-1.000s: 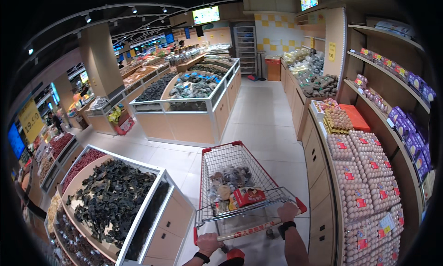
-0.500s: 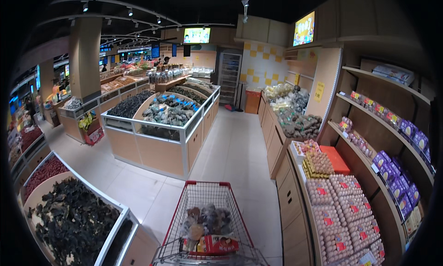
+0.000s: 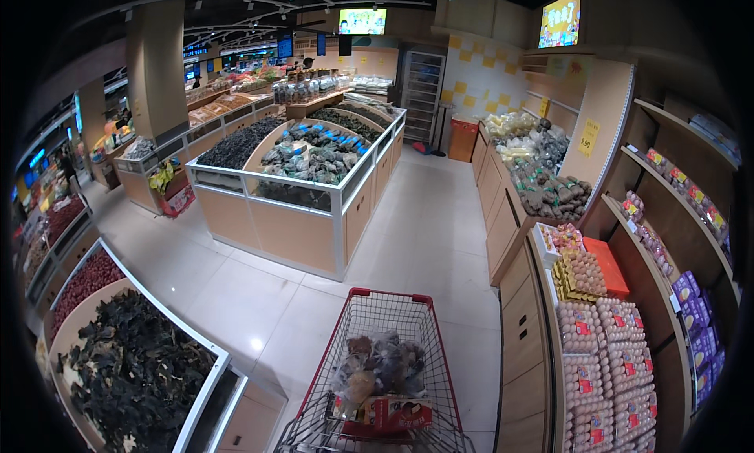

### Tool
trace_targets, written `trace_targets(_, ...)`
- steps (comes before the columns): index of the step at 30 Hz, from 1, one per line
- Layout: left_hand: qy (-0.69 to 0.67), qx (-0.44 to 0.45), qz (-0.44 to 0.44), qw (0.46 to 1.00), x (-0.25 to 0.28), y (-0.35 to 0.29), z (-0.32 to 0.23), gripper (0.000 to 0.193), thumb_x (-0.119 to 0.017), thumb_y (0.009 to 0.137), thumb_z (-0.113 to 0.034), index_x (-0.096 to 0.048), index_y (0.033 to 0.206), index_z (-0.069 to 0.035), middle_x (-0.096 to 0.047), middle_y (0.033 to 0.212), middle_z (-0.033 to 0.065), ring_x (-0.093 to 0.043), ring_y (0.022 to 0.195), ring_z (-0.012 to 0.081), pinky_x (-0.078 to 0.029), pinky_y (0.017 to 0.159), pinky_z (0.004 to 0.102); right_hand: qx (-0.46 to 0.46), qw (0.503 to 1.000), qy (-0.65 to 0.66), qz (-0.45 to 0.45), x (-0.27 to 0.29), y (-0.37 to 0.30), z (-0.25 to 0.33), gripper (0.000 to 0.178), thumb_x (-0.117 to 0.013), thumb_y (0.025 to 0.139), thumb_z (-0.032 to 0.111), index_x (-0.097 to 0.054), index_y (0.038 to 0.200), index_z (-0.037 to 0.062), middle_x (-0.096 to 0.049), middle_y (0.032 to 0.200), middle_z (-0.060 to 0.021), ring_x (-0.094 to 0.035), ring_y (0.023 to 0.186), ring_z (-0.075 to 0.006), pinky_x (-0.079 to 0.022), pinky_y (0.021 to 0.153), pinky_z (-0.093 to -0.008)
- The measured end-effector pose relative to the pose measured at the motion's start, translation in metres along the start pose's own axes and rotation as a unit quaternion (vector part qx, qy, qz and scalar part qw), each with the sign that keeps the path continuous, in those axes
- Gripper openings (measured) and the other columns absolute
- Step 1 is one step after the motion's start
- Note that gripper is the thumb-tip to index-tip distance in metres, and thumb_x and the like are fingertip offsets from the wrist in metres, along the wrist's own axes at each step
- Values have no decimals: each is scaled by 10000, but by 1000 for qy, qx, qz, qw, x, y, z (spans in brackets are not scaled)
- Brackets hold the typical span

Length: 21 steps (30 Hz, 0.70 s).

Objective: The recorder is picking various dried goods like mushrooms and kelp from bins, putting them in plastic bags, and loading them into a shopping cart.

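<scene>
Neither of my hands shows. A wire shopping cart with a red rim [image 3: 391,296] stands at the lower middle, pointing up the aisle. Its handle is out of sight below the edge of the picture. Inside it lie clear plastic bags [image 3: 385,363] with dark and brownish contents that I cannot make out. Nearer to me in the cart rests a red printed box [image 3: 400,414].
Close on the left is a bin of dark dried pieces [image 3: 133,367]. Ahead stands a glass-edged display counter [image 3: 275,229]. Along the right, stacked egg packs [image 3: 585,374] and shelves with purple boxes [image 3: 695,312] line the aisle. Tiled floor [image 3: 424,217] runs between.
The whole scene, cart included, has shifted right in the picture, and the far things sit higher, as my view turns left and down. The cart's contents look the same.
</scene>
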<state>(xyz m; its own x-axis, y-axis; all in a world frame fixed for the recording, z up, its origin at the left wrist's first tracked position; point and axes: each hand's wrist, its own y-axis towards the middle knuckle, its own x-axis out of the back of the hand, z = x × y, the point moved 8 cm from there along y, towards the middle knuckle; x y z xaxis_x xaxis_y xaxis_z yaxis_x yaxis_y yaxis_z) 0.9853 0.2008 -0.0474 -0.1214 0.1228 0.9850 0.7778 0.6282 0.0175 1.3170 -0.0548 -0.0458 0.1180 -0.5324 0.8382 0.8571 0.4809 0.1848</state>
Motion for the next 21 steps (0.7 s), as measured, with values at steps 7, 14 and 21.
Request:
trace_targets(7,17,-26,-71,997,9,-3,-25,156,-640,528,-233,-531,584,-137,-521,578,52,-545,620,250,-418,603,405,187,978,-29,-93,55,-12,50,232,-624,744,210,-501,561,139,-502,523,-103,-516,485,-314,-448,488,-436)
trace_targets(14,44,-16,-42,998,18,-38,-76,149,-639,541,-230,-533,582,-133,-523,562,59,-541,580,253,-421,562,407,45,994,-17,-97,83,20,-6,152,-618,698,171,-520,586,141,-519,539,-91,-525,484,-304,-432,437,-410)
trace_targets(21,36,-40,-67,996,30,-40,-123,132,-642,562,-215,-540,581,-133,-531,550,64,-540,538,253,-423,515,406,-66,998,-2,20,72,29,-77,116,-584,700,233,-607,665,125,-618,715,-84,-608,678,-307,-486,576,-452)
